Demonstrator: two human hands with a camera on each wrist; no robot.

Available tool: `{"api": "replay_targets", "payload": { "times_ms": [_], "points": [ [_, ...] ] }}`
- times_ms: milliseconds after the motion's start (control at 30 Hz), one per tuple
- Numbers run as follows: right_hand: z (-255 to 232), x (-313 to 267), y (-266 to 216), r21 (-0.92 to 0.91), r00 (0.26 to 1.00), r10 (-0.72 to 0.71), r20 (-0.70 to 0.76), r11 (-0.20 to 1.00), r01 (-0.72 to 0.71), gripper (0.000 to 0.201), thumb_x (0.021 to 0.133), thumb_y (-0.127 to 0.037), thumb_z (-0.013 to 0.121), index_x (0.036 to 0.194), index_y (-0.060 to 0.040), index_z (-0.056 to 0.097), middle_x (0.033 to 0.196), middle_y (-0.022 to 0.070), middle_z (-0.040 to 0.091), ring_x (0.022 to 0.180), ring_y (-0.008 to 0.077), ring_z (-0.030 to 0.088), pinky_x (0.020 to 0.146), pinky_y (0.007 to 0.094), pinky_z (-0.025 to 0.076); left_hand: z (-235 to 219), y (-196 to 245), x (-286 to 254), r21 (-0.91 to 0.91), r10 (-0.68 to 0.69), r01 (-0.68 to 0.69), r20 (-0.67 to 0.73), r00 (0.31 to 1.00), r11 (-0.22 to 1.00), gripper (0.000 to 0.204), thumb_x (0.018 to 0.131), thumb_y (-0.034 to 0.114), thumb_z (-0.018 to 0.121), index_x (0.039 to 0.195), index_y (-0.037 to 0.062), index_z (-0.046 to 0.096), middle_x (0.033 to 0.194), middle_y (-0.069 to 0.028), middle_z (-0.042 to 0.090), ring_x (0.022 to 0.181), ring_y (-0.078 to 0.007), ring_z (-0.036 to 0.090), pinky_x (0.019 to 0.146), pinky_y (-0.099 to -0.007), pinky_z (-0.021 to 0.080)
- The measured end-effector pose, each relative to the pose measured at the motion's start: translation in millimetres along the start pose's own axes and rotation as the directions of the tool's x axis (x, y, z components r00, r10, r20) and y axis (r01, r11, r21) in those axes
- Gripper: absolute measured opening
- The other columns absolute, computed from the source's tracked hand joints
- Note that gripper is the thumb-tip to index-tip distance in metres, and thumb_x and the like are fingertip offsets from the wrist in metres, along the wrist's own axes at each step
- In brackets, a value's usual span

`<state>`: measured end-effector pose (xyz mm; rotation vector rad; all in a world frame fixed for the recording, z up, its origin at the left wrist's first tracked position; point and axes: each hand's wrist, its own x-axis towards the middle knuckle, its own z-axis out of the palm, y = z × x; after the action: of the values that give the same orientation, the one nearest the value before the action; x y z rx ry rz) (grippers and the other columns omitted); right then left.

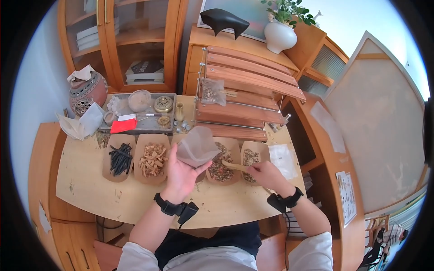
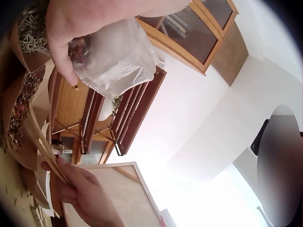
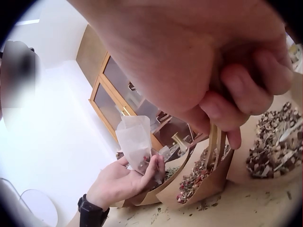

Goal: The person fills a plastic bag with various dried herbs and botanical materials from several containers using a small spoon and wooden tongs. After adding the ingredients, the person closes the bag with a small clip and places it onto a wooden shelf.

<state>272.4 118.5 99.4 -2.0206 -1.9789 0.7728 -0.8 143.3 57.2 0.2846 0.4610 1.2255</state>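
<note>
My left hand [image 1: 181, 177] holds a translucent bag [image 1: 197, 147] between thumb and fingers, palm up; in the left wrist view the bag [image 2: 120, 56] has some reddish pieces in it. The right hand [image 1: 267, 176] pinches wooden tongs [image 1: 235, 166], whose tips reach into a paper tray of mixed reddish herbs [image 1: 219, 171]. In the right wrist view the tongs [image 3: 217, 146] touch those herbs [image 3: 191, 182], and the fingers above them are curled. A tray of pale and brown chopped pieces [image 1: 250, 159] stands just to the right.
Paper trays with dark sticks [image 1: 120, 160] and pale chips [image 1: 153, 159] stand left. Behind them are a grey tray [image 1: 153, 127] with small vessels, a red packet [image 1: 123, 126] and a slatted wooden rack [image 1: 244, 74]. White packets [image 1: 283, 159] lie right. A person sits at far right.
</note>
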Motion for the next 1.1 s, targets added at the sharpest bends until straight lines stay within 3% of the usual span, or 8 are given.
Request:
{"api": "replay_targets", "payload": {
  "times_ms": [200,333,433,633,733,833,1033,1100],
  "points": [
    [3.8,-8.2,-16.0,0.045,0.982,-0.151,-0.114,0.987,0.157,0.029,0.092,-0.032,0.066,0.091,-0.0046,0.075,0.076,0.0172,0.070,0.071,0.0382,0.067,0.065,0.0433,0.053,-0.7,0.5,0.1,0.003,0.004,-0.004,0.013,1.000,1.000,0.064,0.103,0.055,0.037,0.151,0.0119,0.035,0.149,-0.0136,0.044,0.135,-0.0336,0.047,0.106,-0.0550,0.044],
    [-13.3,-21.0,-17.1,-0.056,0.937,-0.341,-0.080,0.940,0.337,0.023,0.089,-0.030,0.069,0.089,-0.0074,0.076,0.078,0.0119,0.071,0.073,0.0331,0.068,0.065,0.0413,0.055,-1.7,0.3,0.0,0.000,0.011,-0.011,0.018,1.000,1.000,0.064,0.103,0.056,0.038,0.151,0.0126,0.035,0.149,-0.0131,0.044,0.135,-0.0334,0.047,0.107,-0.0547,0.044],
    [-7.1,-24.3,-17.8,-0.279,0.835,-0.545,-0.073,0.815,0.508,0.018,0.087,-0.027,0.071,0.089,-0.0097,0.075,0.080,0.0098,0.071,0.073,0.0305,0.069,0.063,0.0406,0.055,-2.6,-0.5,0.9,0.003,0.007,-0.007,0.023,1.000,1.000,0.064,0.103,0.055,0.038,0.151,0.0130,0.035,0.149,-0.0129,0.044,0.135,-0.0333,0.046,0.107,-0.0550,0.043],
    [10.3,-4.2,-5.7,-0.381,0.853,-0.482,-0.201,0.840,0.386,0.017,0.087,-0.026,0.070,0.090,-0.0102,0.076,0.079,0.0116,0.071,0.073,0.0308,0.069,0.063,0.0410,0.055,-0.1,0.2,0.2,0.009,0.011,-0.011,0.014,1.000,1.000,0.064,0.103,0.055,0.038,0.151,0.0129,0.034,0.149,-0.0129,0.043,0.136,-0.0336,0.045,0.108,-0.0556,0.042],
    [-4.3,-0.4,-11.3,-0.132,0.930,-0.271,-0.247,0.961,0.245,0.020,0.089,-0.027,0.068,0.094,-0.0097,0.077,0.078,0.0139,0.071,0.073,0.0329,0.069,0.064,0.0414,0.055,0.3,0.6,-0.1,0.006,0.011,-0.011,0.015,1.000,1.000,0.064,0.103,0.055,0.038,0.151,0.0124,0.034,0.150,-0.0135,0.043,0.136,-0.0340,0.045,0.108,-0.0557,0.042],
    [-8.2,17.3,-4.3,-0.067,0.952,-0.168,-0.255,0.986,0.156,0.024,0.090,-0.029,0.067,0.097,-0.0087,0.077,0.079,0.0165,0.071,0.074,0.0350,0.069,0.066,0.0426,0.055,-0.5,-0.7,-0.5,-0.001,0.003,-0.003,0.009,1.000,1.000,0.065,0.103,0.055,0.038,0.151,0.0119,0.034,0.150,-0.0140,0.042,0.136,-0.0343,0.045,0.109,-0.0559,0.041],
    [-3.5,22.5,1.9,-0.043,0.960,-0.231,-0.160,0.973,0.227,0.028,0.091,-0.032,0.065,0.096,-0.0067,0.077,0.080,0.0180,0.071,0.075,0.0373,0.068,0.071,0.0433,0.055,-2.1,0.9,1.6,-0.004,0.006,-0.006,0.015,1.000,1.000,0.066,0.103,0.056,0.039,0.151,0.0112,0.034,0.149,-0.0144,0.043,0.135,-0.0347,0.046,0.108,-0.0560,0.042],
    [-9.7,18.0,-0.4,-0.017,0.972,-0.153,-0.179,0.988,0.153,0.030,0.092,-0.033,0.064,0.094,-0.0067,0.077,0.079,0.0182,0.071,0.075,0.0378,0.068,0.071,0.0430,0.055,-3.1,0.8,1.0,-0.004,0.008,-0.007,0.017,1.000,1.000,0.066,0.103,0.056,0.038,0.151,0.0111,0.034,0.149,-0.0144,0.043,0.135,-0.0347,0.046,0.108,-0.0560,0.042]
  ]
}}
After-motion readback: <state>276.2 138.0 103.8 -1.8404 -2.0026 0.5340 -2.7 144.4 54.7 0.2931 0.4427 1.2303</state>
